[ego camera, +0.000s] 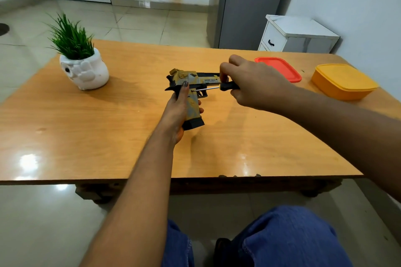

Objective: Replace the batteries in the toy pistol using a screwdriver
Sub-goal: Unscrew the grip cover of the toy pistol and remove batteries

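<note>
A yellow, grey and black toy pistol (pixel 193 80) is held over the middle of the wooden table (pixel 130 119), barrel pointing right. My left hand (pixel 176 110) grips its handle from below, thumb up along the back of the grip. My right hand (pixel 253 84) grips the black handle of a screwdriver (pixel 226 86). The thin metal shaft points left, and its tip touches the pistol's side just above the grip, near the trigger. No batteries are visible.
A white owl-shaped pot with a green plant (pixel 83 65) stands at the table's left. A red lid (pixel 280 68) and a yellow plastic box (pixel 344 81) lie at the right. A white cabinet (pixel 297 34) stands behind. My knees in blue trousers (pixel 282 236) are below the front edge.
</note>
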